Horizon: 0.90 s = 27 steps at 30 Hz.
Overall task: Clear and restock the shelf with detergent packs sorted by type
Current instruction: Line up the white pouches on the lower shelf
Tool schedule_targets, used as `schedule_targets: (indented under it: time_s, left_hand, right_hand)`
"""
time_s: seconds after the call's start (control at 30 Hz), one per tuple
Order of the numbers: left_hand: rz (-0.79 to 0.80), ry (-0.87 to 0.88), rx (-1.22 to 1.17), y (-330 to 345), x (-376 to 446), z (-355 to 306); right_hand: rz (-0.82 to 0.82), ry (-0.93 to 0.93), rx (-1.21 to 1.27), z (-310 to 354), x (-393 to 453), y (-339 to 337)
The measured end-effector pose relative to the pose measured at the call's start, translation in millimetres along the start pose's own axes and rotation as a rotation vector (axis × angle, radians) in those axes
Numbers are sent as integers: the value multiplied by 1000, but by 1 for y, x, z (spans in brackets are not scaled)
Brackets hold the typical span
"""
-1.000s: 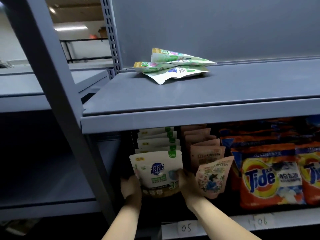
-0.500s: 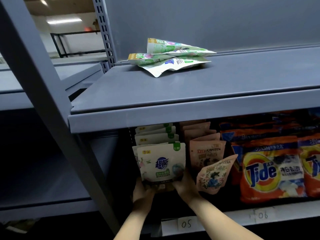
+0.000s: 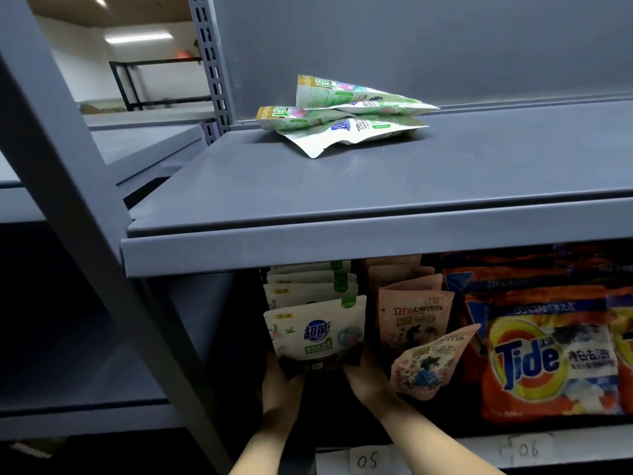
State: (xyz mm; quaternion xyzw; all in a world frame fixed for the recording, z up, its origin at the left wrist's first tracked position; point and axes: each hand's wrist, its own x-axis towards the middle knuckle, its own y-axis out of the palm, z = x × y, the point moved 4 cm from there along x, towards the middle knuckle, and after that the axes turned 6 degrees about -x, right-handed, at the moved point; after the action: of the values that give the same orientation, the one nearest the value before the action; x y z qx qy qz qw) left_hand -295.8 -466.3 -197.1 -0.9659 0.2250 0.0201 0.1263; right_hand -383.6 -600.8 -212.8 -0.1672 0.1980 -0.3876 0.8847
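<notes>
Hands under the upper shelf [image 3: 342,214]: left hand [image 3: 281,382] and right hand [image 3: 364,375] each grip a bottom corner of the white pack [image 3: 317,332], upright at the front of its row. Pink pack [image 3: 428,363] tilts just beside. Three packs [image 3: 342,116] piled on top.

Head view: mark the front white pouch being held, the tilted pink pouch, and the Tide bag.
front white pouch [image 3: 317,332], head view, blue logo on its face
tilted pink pouch [image 3: 426,363], head view, its printed front
Tide bag [image 3: 544,358], head view, yellow ring
</notes>
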Motion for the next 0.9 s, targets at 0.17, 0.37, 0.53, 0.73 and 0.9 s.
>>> schedule_targets:
  time_s: [0.17,0.37,0.53,0.73,0.9]
  left_hand:
    - [-23,-78,38,-6,-1,3]
    - [-104,-143,74,-16,-5,-8]
    - [-92,-236,190,-22,-16,-18]
    - [-23,-234,306,-22,-37,-40]
    - [-65,-141,359,-24,-63,-68]
  right_hand:
    - [-57,-124,24,7,-16,-3]
    - [-65,-46,-23,14,-17,-5]
    - [-62,-8,-156,17,-26,-5]
    - [16,141,-223,25,-43,-10]
    - [77,-47,-271,53,-73,-33]
